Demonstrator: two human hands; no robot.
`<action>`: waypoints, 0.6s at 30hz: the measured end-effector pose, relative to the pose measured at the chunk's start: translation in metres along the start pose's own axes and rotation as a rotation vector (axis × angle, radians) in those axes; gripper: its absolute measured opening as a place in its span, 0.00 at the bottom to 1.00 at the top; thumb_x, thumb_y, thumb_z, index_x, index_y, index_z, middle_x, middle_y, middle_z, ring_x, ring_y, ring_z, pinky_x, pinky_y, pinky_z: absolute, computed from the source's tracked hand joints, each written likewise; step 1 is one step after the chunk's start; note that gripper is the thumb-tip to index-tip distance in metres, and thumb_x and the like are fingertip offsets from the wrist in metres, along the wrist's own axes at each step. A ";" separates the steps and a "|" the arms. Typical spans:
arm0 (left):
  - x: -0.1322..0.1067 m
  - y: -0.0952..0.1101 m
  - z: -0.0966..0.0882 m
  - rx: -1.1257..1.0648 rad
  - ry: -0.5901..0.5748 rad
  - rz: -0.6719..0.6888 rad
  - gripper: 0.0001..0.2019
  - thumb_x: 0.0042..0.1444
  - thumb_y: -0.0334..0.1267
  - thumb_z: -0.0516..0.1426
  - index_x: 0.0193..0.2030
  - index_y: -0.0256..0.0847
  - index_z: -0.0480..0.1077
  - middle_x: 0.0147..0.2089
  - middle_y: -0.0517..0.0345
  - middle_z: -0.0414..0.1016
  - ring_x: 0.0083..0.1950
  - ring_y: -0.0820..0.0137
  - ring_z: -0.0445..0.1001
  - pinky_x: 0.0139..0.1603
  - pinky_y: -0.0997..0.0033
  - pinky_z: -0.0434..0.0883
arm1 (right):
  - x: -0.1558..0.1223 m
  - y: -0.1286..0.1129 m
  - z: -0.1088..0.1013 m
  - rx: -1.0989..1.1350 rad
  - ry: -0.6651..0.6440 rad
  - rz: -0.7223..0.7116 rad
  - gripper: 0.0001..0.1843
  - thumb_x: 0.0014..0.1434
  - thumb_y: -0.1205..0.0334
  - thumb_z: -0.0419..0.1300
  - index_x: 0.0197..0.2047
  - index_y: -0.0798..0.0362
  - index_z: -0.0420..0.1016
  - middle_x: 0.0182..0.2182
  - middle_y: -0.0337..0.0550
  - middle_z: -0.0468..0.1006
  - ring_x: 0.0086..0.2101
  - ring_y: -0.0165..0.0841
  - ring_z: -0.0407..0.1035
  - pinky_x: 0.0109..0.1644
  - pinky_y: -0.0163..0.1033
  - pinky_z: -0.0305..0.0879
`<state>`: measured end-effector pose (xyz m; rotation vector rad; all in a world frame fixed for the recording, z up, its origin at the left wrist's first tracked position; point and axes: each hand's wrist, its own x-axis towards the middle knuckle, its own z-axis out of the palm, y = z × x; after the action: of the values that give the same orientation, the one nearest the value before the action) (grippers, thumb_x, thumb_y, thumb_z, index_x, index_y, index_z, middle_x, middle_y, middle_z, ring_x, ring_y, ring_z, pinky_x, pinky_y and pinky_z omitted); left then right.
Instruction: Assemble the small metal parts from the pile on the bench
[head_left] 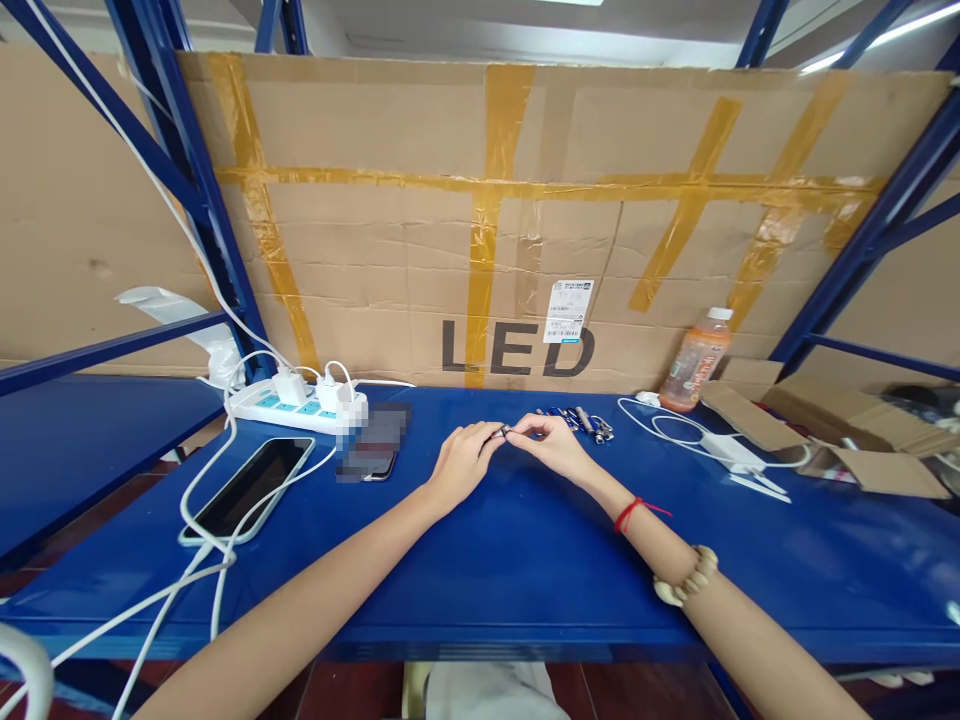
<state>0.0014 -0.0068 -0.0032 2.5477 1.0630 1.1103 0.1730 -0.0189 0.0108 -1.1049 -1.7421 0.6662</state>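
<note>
Over the middle of the blue tabletop, my left hand [463, 462] is closed with thumb and fingers around a small shiny metal piece [501, 432], dark in parts. From the other side, my right hand [551, 442] pinches the same piece between thumb and fingertips. My fingers cover most of it, so its kind cannot be made out. Just behind my right hand lies a small pile of metal pieces [585, 422], silver and blue, which look like clips or key-ring parts. A red string and a beaded bracelet circle my right wrist and forearm.
At left, a phone [259, 490] lies under white cables beside a power strip [300, 405] and a dark blurred item [379, 440]. At right are a white charger with cable [731, 452], an orange drink bottle [696, 362] and an open cardboard box [885, 430]. Taped cardboard [375, 270] stands behind.
</note>
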 end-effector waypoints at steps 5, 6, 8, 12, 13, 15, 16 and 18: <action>0.000 0.001 0.000 -0.003 -0.012 -0.019 0.12 0.62 0.40 0.46 0.48 0.44 0.66 0.48 0.60 0.73 0.48 0.69 0.71 0.47 0.68 0.64 | -0.001 -0.004 -0.007 -0.150 0.004 -0.052 0.16 0.52 0.51 0.58 0.29 0.56 0.76 0.27 0.42 0.75 0.29 0.28 0.67 0.30 0.32 0.60; 0.000 0.002 -0.001 -0.009 -0.018 -0.029 0.12 0.62 0.40 0.46 0.49 0.45 0.65 0.48 0.60 0.73 0.48 0.68 0.71 0.47 0.68 0.64 | -0.001 -0.004 -0.009 -0.201 0.011 -0.065 0.16 0.54 0.51 0.57 0.29 0.55 0.76 0.28 0.43 0.75 0.30 0.28 0.67 0.29 0.31 0.59; 0.000 0.003 -0.002 -0.023 -0.029 -0.048 0.12 0.62 0.40 0.46 0.50 0.46 0.64 0.47 0.61 0.73 0.47 0.68 0.71 0.47 0.67 0.64 | -0.002 -0.006 -0.013 -0.292 0.019 -0.088 0.16 0.56 0.51 0.55 0.31 0.54 0.77 0.29 0.43 0.74 0.30 0.27 0.66 0.28 0.31 0.57; 0.000 0.004 -0.005 -0.028 -0.037 -0.072 0.12 0.63 0.40 0.45 0.51 0.47 0.62 0.46 0.62 0.74 0.46 0.69 0.71 0.48 0.67 0.64 | -0.004 -0.011 -0.018 -0.441 0.005 -0.147 0.15 0.57 0.52 0.54 0.33 0.52 0.77 0.31 0.42 0.74 0.29 0.26 0.66 0.27 0.30 0.57; 0.000 0.004 -0.005 -0.020 -0.038 -0.074 0.12 0.62 0.40 0.45 0.51 0.47 0.62 0.45 0.62 0.74 0.46 0.69 0.71 0.48 0.67 0.64 | -0.005 -0.013 -0.018 -0.491 -0.004 -0.169 0.15 0.58 0.53 0.53 0.34 0.51 0.77 0.32 0.42 0.74 0.28 0.26 0.65 0.28 0.30 0.57; 0.000 0.004 -0.005 0.000 -0.042 -0.063 0.13 0.62 0.41 0.46 0.52 0.47 0.61 0.44 0.61 0.73 0.45 0.69 0.71 0.47 0.67 0.64 | -0.007 -0.017 -0.019 -0.586 -0.016 -0.213 0.14 0.59 0.54 0.52 0.35 0.50 0.77 0.34 0.41 0.74 0.27 0.24 0.65 0.28 0.30 0.57; 0.000 0.004 -0.005 0.008 -0.043 -0.055 0.13 0.62 0.42 0.46 0.52 0.47 0.61 0.44 0.61 0.73 0.45 0.69 0.70 0.47 0.67 0.64 | -0.007 -0.018 -0.018 -0.622 -0.016 -0.234 0.14 0.60 0.54 0.52 0.35 0.50 0.76 0.35 0.41 0.73 0.27 0.24 0.65 0.29 0.30 0.57; 0.000 0.004 -0.005 0.019 -0.040 -0.044 0.13 0.62 0.42 0.46 0.52 0.46 0.61 0.44 0.61 0.73 0.44 0.69 0.70 0.46 0.67 0.64 | -0.009 -0.022 -0.018 -0.661 0.005 -0.273 0.14 0.60 0.56 0.51 0.36 0.50 0.76 0.35 0.40 0.73 0.28 0.24 0.65 0.30 0.30 0.58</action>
<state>0.0002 -0.0108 0.0022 2.5368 1.1186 1.0394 0.1823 -0.0368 0.0321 -1.2527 -2.1237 -0.1027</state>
